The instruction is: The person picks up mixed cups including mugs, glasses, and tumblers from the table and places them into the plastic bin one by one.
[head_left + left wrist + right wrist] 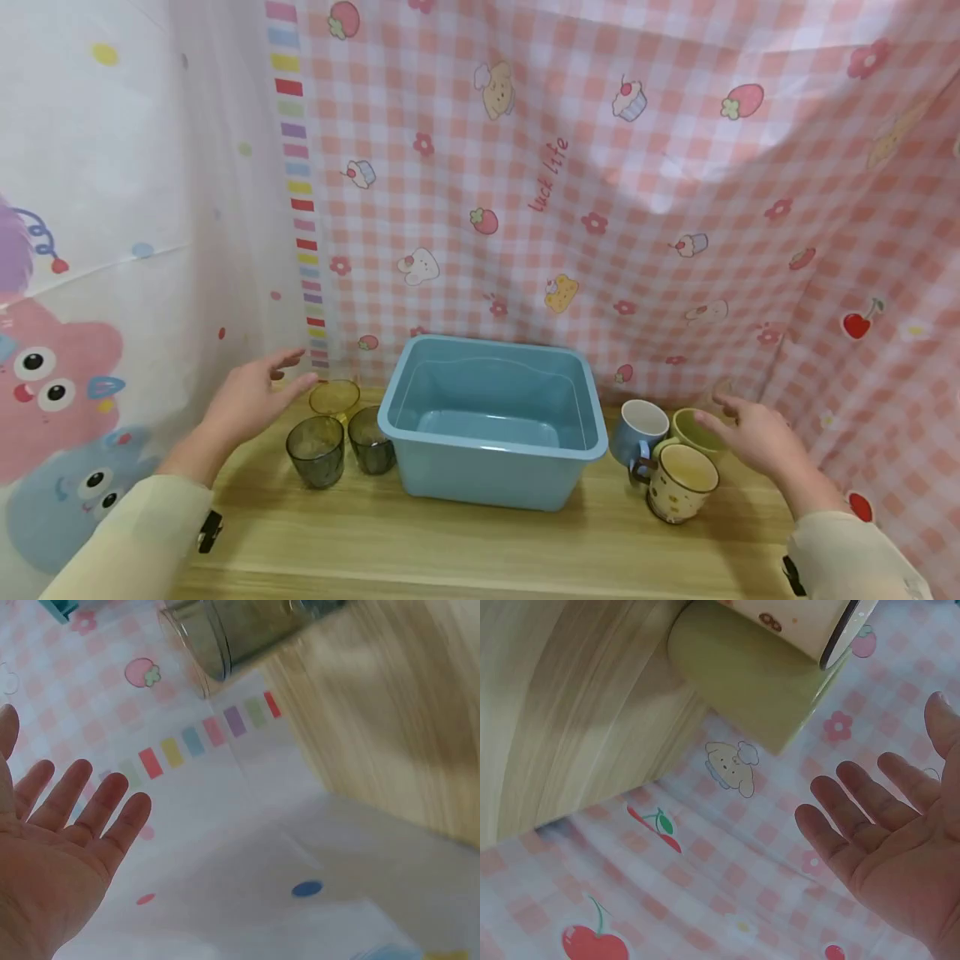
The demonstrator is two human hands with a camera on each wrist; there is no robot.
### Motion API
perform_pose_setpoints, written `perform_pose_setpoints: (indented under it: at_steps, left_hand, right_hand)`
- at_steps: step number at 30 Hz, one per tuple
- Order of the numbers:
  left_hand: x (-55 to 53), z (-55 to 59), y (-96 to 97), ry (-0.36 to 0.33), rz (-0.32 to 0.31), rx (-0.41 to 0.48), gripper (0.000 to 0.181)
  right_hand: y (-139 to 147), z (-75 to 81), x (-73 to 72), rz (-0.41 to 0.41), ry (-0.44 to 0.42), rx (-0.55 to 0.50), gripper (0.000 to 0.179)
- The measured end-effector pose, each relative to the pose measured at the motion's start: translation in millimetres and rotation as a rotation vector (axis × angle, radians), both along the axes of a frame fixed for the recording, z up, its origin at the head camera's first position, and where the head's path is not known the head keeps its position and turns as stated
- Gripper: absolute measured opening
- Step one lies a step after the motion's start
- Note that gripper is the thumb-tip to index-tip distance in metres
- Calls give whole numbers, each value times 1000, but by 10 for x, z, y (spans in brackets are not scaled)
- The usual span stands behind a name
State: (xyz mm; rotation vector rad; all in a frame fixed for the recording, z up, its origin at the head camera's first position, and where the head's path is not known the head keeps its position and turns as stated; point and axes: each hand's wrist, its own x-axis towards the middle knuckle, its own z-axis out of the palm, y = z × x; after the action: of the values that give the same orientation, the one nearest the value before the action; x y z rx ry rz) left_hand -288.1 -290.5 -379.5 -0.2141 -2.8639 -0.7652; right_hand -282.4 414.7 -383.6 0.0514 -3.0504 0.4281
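Amber glass [335,403] shows us mostly its upper part behind two smoky glasses [316,452], the right one partly covered by the blue tub [491,477]. On the tub's other side, the cream mug [682,485] masks parts of the blue mug [638,429] and green mug [690,433], whose rim our right hand [761,440] overlaps in the head view. Fingers relaxed, holding nothing, it and our left hand [246,400] hover apart from these on the table [450,546], before checked cloth [525,167].
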Motion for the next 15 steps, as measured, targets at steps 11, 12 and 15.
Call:
perform_pose_setpoints:
  at_steps: [11, 12, 15]
  left_hand:
    - [202, -100, 132, 99, -16, 42, 67]
    - [225, -97, 153, 100, -17, 47, 67]
    - [295, -89, 222, 108, -35, 70, 65]
  right_hand:
    - [21, -46, 77, -8, 53, -38, 78]
    - [14, -39, 81, -7, 53, -38, 78]
    - [-20, -16, 88, 0, 57, -38, 78]
